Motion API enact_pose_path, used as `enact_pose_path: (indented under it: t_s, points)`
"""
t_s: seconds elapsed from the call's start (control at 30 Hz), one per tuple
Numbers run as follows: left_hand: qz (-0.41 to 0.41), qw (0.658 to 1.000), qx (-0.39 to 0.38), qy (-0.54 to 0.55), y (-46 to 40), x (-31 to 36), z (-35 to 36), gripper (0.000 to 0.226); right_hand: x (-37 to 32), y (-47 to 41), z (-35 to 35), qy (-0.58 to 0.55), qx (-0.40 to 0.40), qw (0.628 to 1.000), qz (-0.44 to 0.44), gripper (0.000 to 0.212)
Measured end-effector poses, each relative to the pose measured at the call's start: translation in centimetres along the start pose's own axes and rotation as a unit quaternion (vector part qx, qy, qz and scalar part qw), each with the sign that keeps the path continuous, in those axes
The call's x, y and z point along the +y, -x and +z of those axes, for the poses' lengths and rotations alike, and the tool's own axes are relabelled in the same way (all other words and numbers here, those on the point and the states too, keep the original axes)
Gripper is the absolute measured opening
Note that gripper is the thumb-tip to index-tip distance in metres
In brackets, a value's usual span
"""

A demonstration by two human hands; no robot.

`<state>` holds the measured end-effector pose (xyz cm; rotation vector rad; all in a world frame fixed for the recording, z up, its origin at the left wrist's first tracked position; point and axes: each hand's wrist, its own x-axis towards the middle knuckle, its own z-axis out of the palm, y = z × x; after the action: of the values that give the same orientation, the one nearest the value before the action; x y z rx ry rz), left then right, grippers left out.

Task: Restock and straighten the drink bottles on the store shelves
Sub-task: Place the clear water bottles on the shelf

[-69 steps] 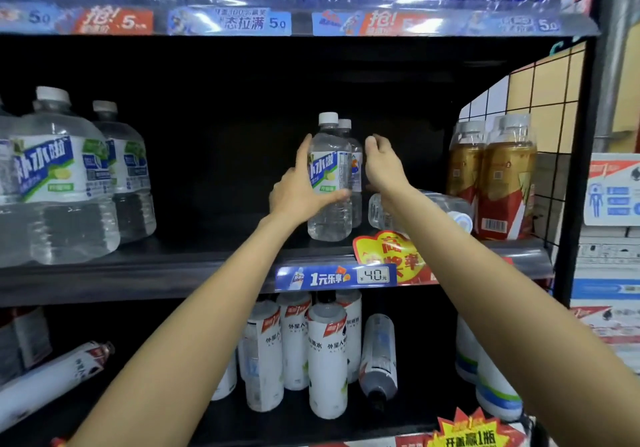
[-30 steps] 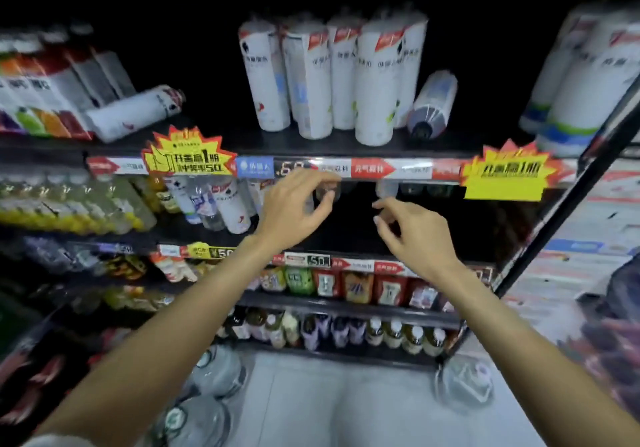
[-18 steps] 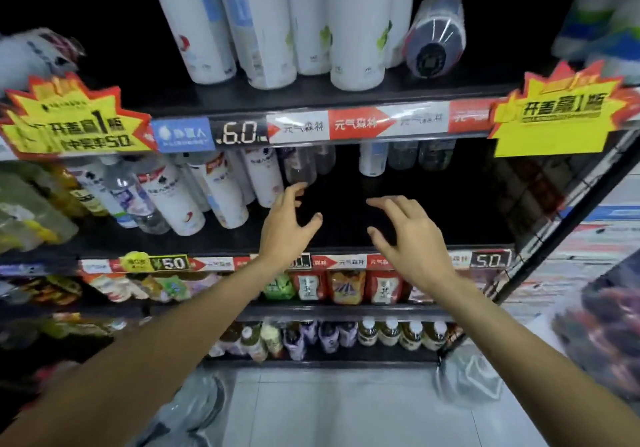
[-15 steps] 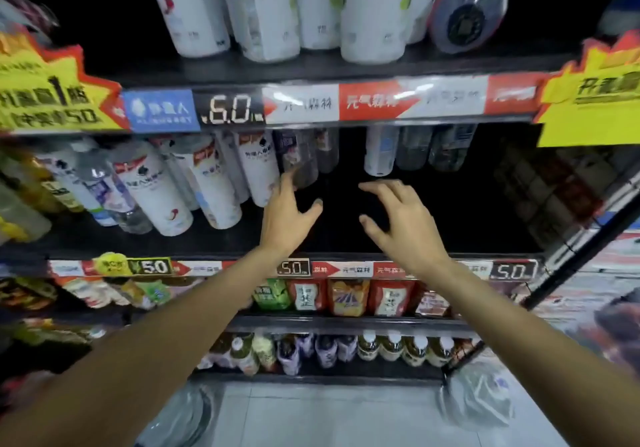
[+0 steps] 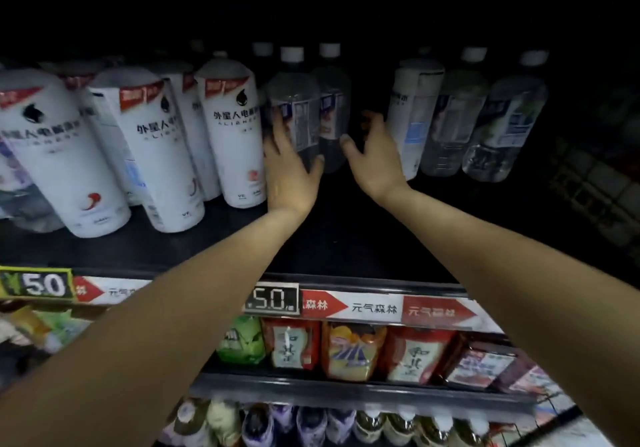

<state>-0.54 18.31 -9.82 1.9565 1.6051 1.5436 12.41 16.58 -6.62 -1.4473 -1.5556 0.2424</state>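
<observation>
1. Both arms reach deep into a dim shelf (image 5: pixel 346 238), toward a pair of clear bottles (image 5: pixel 301 114) with white caps that stand near the back, well away from the front edge.

2. The left hand (image 5: pixel 289 169) is cupped around the nearer clear bottle, fingers against its left side and thumb spread toward its right. It looks like a grasp just closing; how firm it is I cannot say in this light.

3. The right hand (image 5: pixel 372 155) comes in from the other side, fingers spread and loosely bent, thumb near the second clear bottle of the pair. It holds nothing that I can see; whether the thumb touches the bottle I cannot tell.

4. To the left stand white sleeved bottles (image 5: pixel 239 135), some leaning and pushed up close to the clear pair. To the right stand one more white bottle and two clear bottles (image 5: pixel 485 128), also tilted and set back.

5. The step in hand seems to be straightening this shelf: taking hold of the set-back clear pair to draw them forward.

6. The next move, as I judge it, calls for a sure grip on each bottle, then a level pull toward the price strip (image 5: pixel 374 306), keeping them upright and clear of the leaning white neighbours, which could topple if nudged.
</observation>
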Motion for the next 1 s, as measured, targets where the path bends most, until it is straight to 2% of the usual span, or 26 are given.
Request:
enact_pose_path:
  t_s: [0.17,0.27,0.37,0.47,0.57,0.63,0.77,0.9,1.0]
  points:
    - [0.069,0.993,0.013,-0.093,-0.8,-0.8,0.7,0.099,2.1,-3.2,1.4,-0.006,0.054,0.997,-0.050,0.070]
    - [0.094,0.988,0.011,-0.119,-1.3,-1.5,0.7,0.103,2.6,-4.7,2.1,-0.013,0.014,0.999,-0.043,0.083]
    - [0.096,0.988,-0.008,-0.123,-2.0,-2.1,-0.1,0.107,2.5,-5.9,3.0,-0.079,-0.035,0.996,-0.038,0.100]
    - [0.095,0.990,-0.025,-0.101,-2.4,-2.5,-0.8,0.117,2.4,-6.3,3.5,-0.116,-0.052,0.991,-0.035,0.105]
    - [0.098,0.991,-0.029,-0.087,-2.5,-2.4,-0.8,0.119,2.3,-6.4,3.1,-0.089,-0.052,0.994,-0.032,0.107]
    - [0.087,0.995,-0.035,-0.041,-2.9,-2.6,-0.7,0.119,1.8,-5.8,2.4,-0.030,-0.027,0.999,-0.025,0.108]
    - [0.048,0.988,-0.075,0.122,-2.7,-2.7,-0.7,0.109,0.6,-2.2,-0.1,0.071,0.004,0.997,-0.040,0.109]
    - [-0.018,0.994,-0.084,0.068,-1.8,-1.0,-2.4,0.106,-0.6,2.0,-3.1,0.046,-0.009,0.999,0.007,0.110]
    - [-0.043,0.994,-0.104,-0.006,0.1,1.1,-4.5,0.090,-1.9,4.7,-4.6,-0.016,-0.026,0.997,0.077,0.100]
